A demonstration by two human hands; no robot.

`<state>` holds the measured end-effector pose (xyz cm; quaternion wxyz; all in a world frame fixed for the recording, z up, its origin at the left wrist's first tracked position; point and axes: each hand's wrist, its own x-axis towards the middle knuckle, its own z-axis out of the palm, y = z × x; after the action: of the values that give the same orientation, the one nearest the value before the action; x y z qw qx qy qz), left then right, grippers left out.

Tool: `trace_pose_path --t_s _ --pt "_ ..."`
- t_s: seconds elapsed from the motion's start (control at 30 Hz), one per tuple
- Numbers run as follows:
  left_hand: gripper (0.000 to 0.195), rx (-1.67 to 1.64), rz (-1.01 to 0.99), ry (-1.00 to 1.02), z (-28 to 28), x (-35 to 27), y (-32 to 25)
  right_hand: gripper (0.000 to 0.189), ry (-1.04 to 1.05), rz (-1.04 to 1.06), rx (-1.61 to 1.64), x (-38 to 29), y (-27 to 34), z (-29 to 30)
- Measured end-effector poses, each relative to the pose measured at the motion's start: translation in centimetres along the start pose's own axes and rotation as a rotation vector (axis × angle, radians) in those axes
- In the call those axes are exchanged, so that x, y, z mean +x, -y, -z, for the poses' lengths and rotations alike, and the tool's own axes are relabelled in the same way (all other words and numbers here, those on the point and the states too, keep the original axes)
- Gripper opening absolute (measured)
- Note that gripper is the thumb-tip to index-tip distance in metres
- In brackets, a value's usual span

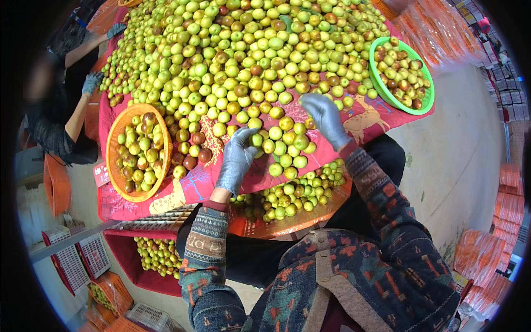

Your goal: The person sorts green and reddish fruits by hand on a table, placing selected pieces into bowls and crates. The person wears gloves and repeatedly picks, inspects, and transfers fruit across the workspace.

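Note:
A large heap of green and brownish jujubes (232,54) covers a table with a red patterned cloth (265,182). My left hand (238,159), in a grey glove, has its thumb and fingers around a green jujube (256,140) at the heap's near edge. Further right, my right hand (325,118), gloved too, hovers by the heap with fingers curved downward; whether it holds anything is hidden. Loose jujubes lie between the hands. An orange basket (111,166) of jujubes stands to the left, and a green basket (429,97) of browner ones at the right.
Below the table edge, an orange crate (286,228) holds jujubes, and a red-lined crate (120,265) with more stands lower left. A co-worker's gloved hands (92,83) are at the table's left side. Stacked orange crates (477,257) in plastic stand at the right.

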<state>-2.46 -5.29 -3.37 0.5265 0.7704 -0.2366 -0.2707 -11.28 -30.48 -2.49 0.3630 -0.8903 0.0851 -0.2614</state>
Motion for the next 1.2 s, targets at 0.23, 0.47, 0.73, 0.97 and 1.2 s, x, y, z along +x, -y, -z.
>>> trace_pose_path --t_s 0.23,0.47,0.73,0.97,1.2 --pt "0.042 0.591 0.03 -0.069 2.5 -0.5 -2.1 0.055 0.236 0.085 -0.647 -1.8 2.0 -3.6" --pt "0.031 0.83 0.064 -0.066 5.6 -0.6 -3.1 0.041 0.299 0.202 -0.457 -6.2 3.7 -2.1" --pt "0.04 0.971 0.146 0.05 5.3 -0.5 -3.6 0.033 -0.111 -0.07 -0.085 -6.5 -0.4 2.6" --pt "0.035 0.767 0.043 0.09 2.2 -0.7 -0.3 0.059 0.333 0.055 -0.383 -8.7 5.5 0.2" --pt "0.05 0.822 0.038 0.064 -1.4 -1.9 -1.0 0.035 0.391 0.059 -0.069 -11.6 6.3 -0.1"
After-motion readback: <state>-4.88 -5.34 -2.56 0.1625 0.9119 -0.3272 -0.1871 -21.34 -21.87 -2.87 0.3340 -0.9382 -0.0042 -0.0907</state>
